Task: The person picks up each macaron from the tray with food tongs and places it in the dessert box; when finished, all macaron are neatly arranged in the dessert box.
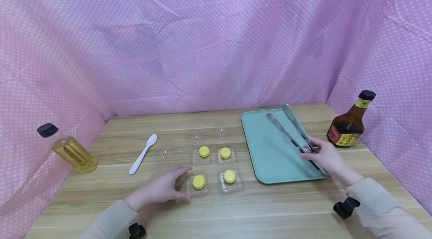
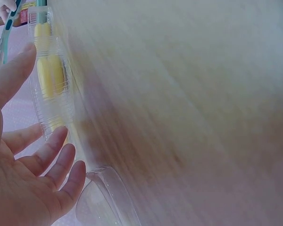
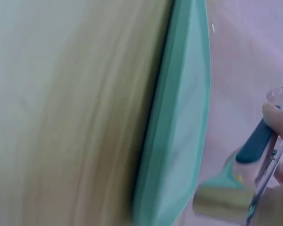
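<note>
The right grip [image 1: 322, 155] grasps the tongs [image 1: 285, 132], arms apart, over the tray [image 1: 266, 158]. The left grip [image 1: 163, 186] is released, fingers spread beside a macaron [image 1: 198, 182] in its clear case [image 1: 204, 190]; three more sit nearby on the bench [image 1: 243, 214].

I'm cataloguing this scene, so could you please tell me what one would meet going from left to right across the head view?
Bottle of amber liquid, white spoon, four round yellow pieces, teal tray, brown bottle.
</note>
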Demonstrator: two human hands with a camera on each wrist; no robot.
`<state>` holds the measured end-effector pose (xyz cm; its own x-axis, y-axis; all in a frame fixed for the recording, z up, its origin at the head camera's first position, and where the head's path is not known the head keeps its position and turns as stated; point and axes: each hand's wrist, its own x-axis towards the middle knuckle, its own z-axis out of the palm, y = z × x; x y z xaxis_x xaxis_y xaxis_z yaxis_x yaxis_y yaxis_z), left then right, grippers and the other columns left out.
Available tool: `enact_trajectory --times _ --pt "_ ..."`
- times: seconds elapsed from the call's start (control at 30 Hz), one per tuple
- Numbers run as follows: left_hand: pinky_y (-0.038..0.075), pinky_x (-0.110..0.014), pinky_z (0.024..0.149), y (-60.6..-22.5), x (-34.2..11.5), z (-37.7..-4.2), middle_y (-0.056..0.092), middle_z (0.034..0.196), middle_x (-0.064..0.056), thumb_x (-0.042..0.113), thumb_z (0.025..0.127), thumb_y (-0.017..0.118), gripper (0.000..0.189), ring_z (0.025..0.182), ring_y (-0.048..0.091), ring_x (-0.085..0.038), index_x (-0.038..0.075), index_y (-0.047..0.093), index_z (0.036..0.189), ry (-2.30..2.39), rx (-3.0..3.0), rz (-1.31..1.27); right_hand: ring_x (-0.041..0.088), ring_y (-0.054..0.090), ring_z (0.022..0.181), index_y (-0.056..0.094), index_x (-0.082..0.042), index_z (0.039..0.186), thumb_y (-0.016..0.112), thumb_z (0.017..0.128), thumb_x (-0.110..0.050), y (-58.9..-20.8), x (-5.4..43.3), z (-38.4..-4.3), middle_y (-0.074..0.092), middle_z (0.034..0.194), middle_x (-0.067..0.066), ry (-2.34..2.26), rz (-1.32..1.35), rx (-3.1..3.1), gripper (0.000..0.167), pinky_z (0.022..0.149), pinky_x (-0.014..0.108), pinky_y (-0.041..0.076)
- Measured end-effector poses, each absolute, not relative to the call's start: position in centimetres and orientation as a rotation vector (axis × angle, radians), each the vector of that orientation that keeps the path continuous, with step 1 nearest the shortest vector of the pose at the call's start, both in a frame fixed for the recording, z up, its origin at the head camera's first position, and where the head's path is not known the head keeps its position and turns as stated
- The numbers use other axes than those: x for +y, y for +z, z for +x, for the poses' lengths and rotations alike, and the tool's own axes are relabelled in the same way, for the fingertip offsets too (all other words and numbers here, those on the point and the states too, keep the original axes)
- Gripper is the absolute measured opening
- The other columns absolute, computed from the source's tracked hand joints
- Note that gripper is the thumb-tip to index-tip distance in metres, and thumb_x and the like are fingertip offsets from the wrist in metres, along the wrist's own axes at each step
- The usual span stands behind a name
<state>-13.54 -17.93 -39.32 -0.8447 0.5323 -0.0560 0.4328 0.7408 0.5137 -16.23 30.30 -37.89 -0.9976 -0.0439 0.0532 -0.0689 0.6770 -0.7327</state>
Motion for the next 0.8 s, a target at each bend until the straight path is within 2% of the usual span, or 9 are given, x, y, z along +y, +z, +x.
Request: enact_trajectory --times 0.1,0.2,0.37,0.47,0.5,0.6,0.7,0.77,0.8 --pt "0.041 -0.052 0.102 -39.3 -18.0 -13.5 0.057 0.123 -0.013 0.040 0.069 0.080 0.084 0.116 0.054 -0.031 0.002 0.047 0.136 0.739 2.739 0.771 -0.011 0.050 0.081 0.033 0.012 0.140 0.072 0.083 -0.018 -38.1 32.3 -16.6 0.062 0.113 0.027 1.273 0.022 -2.879 0.075 0.066 0.012 0.048" --pt "0.041 -0.053 0.102 -39.2 -17.9 -13.5 0.056 0.124 -0.014 0.040 0.070 0.080 0.084 0.116 0.053 -0.031 0.002 0.047 0.136 0.746 2.731 0.767 -0.003 0.053 0.088 0.028 0.013 0.141 0.070 0.086 -0.023 -38.3 34.2 -16.9 0.062 0.115 0.027 1.305 -0.077 -2.913 0.078 0.067 0.015 0.047" --pt "0.041 -0.053 0.102 -39.1 -17.9 -13.5 0.057 0.123 -0.013 0.039 0.070 0.080 0.083 0.115 0.054 -0.031 0.001 0.047 0.136 0.740 2.733 0.771 0.030 0.053 0.110 0.020 0.014 0.143 0.066 0.089 -0.028 -38.8 36.3 -17.2 0.061 0.117 0.028 1.315 -0.217 -2.952 0.083 0.079 0.024 0.045" --pt "0.042 -0.052 0.102 -39.1 -17.9 -13.4 0.057 0.122 -0.012 0.039 0.070 0.080 0.083 0.115 0.055 -0.030 0.001 0.047 0.136 0.736 2.738 0.781 0.049 0.035 0.126 0.015 0.012 0.144 0.065 0.089 -0.028 -39.1 37.0 -17.3 0.048 0.130 0.035 1.352 -0.289 -2.957 0.085 0.087 0.036 0.045" --pt "0.042 -0.052 0.101 -39.1 -17.9 -13.4 0.058 0.122 -0.012 0.039 0.070 0.080 0.083 0.115 0.055 -0.029 0.001 0.047 0.136 0.736 2.737 0.783 0.051 0.032 0.127 0.014 0.012 0.144 0.065 0.089 -0.029 -39.1 37.2 -17.3 0.043 0.134 0.036 1.348 -0.310 -2.962 0.085 0.087 0.037 0.045" --pt "0.041 -0.052 0.102 -39.2 -18.0 -13.4 0.057 0.122 -0.012 0.039 0.070 0.080 0.083 0.115 0.055 -0.030 0.001 0.047 0.136 0.733 2.742 0.793 0.050 0.035 0.125 0.014 0.014 0.143 0.065 0.089 -0.027 -39.4 37.8 -17.4 0.038 0.136 0.037 1.344 -0.328 -2.965 0.085 0.080 0.024 0.046" --pt "0.042 -0.051 0.102 -39.3 -18.0 -13.5 0.058 0.122 -0.012 0.039 0.070 0.080 0.083 0.114 0.055 -0.029 0.001 0.047 0.136 0.732 2.744 0.800 0.033 0.052 0.106 0.019 0.017 0.141 0.067 0.087 -0.026 -39.8 38.3 -17.4 0.049 0.127 0.037 1.291 -0.308 -2.969 0.084 0.066 0.012 0.041" --pt "0.041 -0.052 0.102 -39.4 -18.0 -13.5 0.057 0.123 -0.012 0.039 0.070 0.080 0.083 0.115 0.055 -0.030 0.001 0.047 0.136 0.733 2.744 0.800 0.031 0.050 0.103 0.020 0.019 0.139 0.068 0.086 -0.025 -40.0 38.5 -17.5 0.049 0.125 0.037 1.270 -0.291 -2.975 0.084 0.064 0.008 0.038" --pt "0.041 -0.052 0.102 -39.4 -18.0 -13.5 0.057 0.123 -0.012 0.038 0.070 0.081 0.083 0.115 0.054 -0.030 0.001 0.047 0.136 0.737 2.742 0.798 0.031 0.050 0.104 0.020 0.019 0.139 0.068 0.086 -0.025 -40.1 38.6 -17.5 0.048 0.126 0.037 1.263 -0.288 -2.983 0.084 0.069 0.012 0.042"
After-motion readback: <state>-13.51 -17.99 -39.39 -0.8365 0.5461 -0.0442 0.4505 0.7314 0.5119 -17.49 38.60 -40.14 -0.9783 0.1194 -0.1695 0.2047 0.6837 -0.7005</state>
